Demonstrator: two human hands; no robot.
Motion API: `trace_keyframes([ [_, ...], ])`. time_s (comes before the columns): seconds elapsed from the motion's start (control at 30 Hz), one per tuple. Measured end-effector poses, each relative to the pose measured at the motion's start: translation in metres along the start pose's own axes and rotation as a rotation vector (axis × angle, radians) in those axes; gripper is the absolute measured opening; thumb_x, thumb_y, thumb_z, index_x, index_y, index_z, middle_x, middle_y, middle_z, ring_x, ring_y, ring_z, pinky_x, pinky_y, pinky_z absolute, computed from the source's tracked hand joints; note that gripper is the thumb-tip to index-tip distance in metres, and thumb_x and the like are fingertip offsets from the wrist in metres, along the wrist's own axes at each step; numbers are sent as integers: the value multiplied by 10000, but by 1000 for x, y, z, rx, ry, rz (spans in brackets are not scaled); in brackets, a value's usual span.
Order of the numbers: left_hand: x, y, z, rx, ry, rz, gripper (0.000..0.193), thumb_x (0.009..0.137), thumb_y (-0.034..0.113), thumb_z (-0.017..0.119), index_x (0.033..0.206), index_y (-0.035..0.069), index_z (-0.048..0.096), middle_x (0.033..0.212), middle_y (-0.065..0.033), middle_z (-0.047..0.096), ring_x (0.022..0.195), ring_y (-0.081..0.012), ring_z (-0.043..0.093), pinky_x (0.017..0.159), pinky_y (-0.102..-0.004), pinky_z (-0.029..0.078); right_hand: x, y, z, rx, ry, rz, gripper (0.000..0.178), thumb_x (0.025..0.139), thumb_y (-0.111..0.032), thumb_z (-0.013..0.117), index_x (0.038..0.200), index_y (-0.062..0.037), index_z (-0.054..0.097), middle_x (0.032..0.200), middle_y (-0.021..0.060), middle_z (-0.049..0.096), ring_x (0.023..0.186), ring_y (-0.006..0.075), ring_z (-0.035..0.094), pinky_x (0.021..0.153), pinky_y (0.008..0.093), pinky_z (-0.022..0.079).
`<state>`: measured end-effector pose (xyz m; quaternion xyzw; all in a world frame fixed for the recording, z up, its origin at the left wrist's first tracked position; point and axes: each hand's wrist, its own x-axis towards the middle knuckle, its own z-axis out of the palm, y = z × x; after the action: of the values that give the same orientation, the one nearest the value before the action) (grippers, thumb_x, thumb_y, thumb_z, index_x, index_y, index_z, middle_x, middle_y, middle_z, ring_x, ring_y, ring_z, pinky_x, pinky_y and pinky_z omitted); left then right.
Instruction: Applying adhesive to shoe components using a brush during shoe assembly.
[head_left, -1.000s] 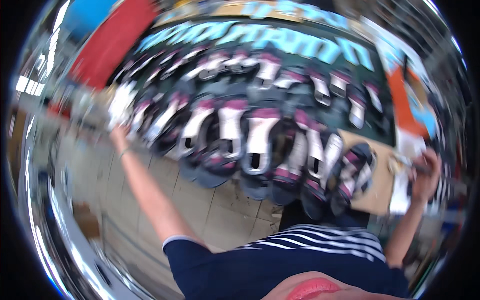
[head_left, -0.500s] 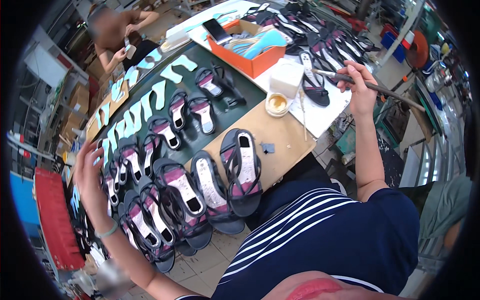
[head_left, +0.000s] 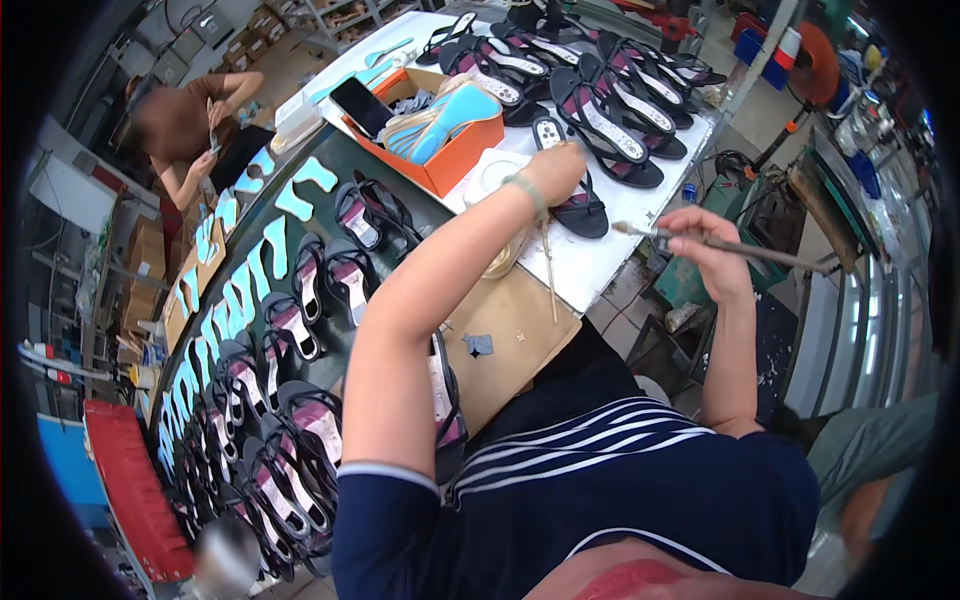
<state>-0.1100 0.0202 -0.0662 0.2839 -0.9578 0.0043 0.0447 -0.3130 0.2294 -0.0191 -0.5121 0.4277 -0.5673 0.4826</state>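
My left hand point(head_left: 558, 172) reaches across to the right, its fingers curled at the straps of a black sandal point(head_left: 583, 218) that lies on the white board; the fingertips are partly hidden. In my right hand point(head_left: 708, 250) is a long-handled brush point(head_left: 765, 252), held roughly level, bristles toward the left, beside that sandal. Beneath my left forearm, partly covered, stand a jar point(head_left: 503, 264) of yellowish stuff and a white block-shaped container point(head_left: 487, 178). A thin stick point(head_left: 550, 270) lies beside the jar.
More black sandals point(head_left: 600, 120) crowd the far right board. An orange box point(head_left: 465, 155) holds blue-topped soles, with a phone point(head_left: 360, 107) at its edge. Rows of sandals point(head_left: 290, 325) and pale blue insole pieces point(head_left: 240, 290) cover the green table. Another person point(head_left: 180, 125) works at far left.
My left hand has swung from the far left across to the sandal on the right. My right hand with the brush has come lower. The view has shifted.
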Motion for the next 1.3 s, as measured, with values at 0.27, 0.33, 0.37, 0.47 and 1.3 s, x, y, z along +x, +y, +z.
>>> trace_keyframes([
  [0.27,73,-22,48,390,-194,104,206,798,135,576,965,120,696,1036,-59,665,1092,-210,567,849,-365,449,11,38,61,-188,-200,60,158,738,49,703,895,33,694,884,83,660,806,138,620,722,253,491],
  [0.33,80,-30,38,300,-194,47,178,804,155,580,916,104,709,982,-96,676,943,-275,632,800,-375,483,26,44,87,-220,-262,36,143,743,2,718,883,21,698,847,90,663,742,146,629,671,262,491],
  [0.37,77,-35,29,265,-122,98,172,794,147,586,903,86,704,940,-102,674,888,-287,643,776,-391,494,35,51,98,-315,-277,-72,140,736,-16,723,870,15,698,825,97,661,722,162,632,664,270,490],
  [0.47,61,-55,-13,303,125,303,126,752,100,600,849,73,677,852,-103,662,809,-288,657,726,-429,514,58,68,127,-443,-331,-203,122,708,-47,715,820,-1,699,769,118,653,679,221,636,632,307,491],
  [1.3,-345,-130,-156,-1737,1324,-195,572,916,399,252,1175,-49,496,984,-252,613,799,-379,636,752,-471,547,101,93,156,-60,-434,374,111,797,-34,651,858,57,669,755,127,670,633,174,656,558,279,536],
])
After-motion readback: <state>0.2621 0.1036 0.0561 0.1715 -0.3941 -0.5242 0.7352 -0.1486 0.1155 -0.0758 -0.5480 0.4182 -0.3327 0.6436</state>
